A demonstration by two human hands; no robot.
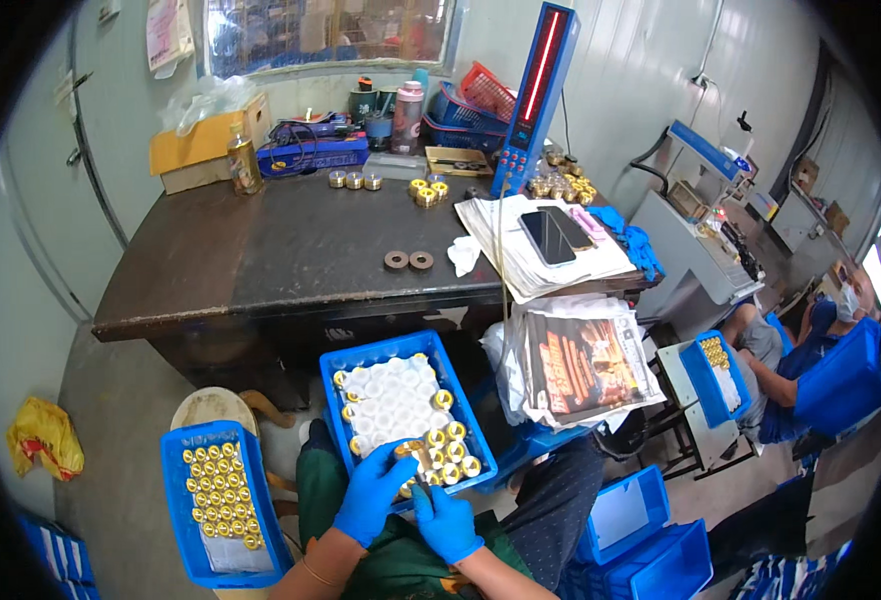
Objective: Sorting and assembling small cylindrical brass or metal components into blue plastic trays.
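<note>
1. Both gloved hands sit nearest the camera, at about 6 o'clock in the view: the left hand [374, 492] and the right hand [447, 522], each in a blue glove.
2. Left hand reaches up into the near edge of a blue tray [365, 359] resting on the person's lap; its fingertips pinch a small brass ring [413, 447], a narrow grip.
3. Right hand lies just beside it, at the left hand's 4 o'clock, index finger pointing up at the tray's near rim; whether it holds anything I cannot tell.
4. Inside the tray a white moulded insert [393, 400] fills most of the floor, and more brass rings [451, 455] cluster at its 4 o'clock corner, with a few along the left edge.
5. At 8 o'clock from the hands, a second blue tray [183, 545] holds rows of brass rings.
6. At 12 o'clock stands a dark table [261, 260] bearing two dark washers [408, 260], papers and two phones [555, 234].
7. At 3 o'clock another person [801, 350] sits with blue bins.
</note>
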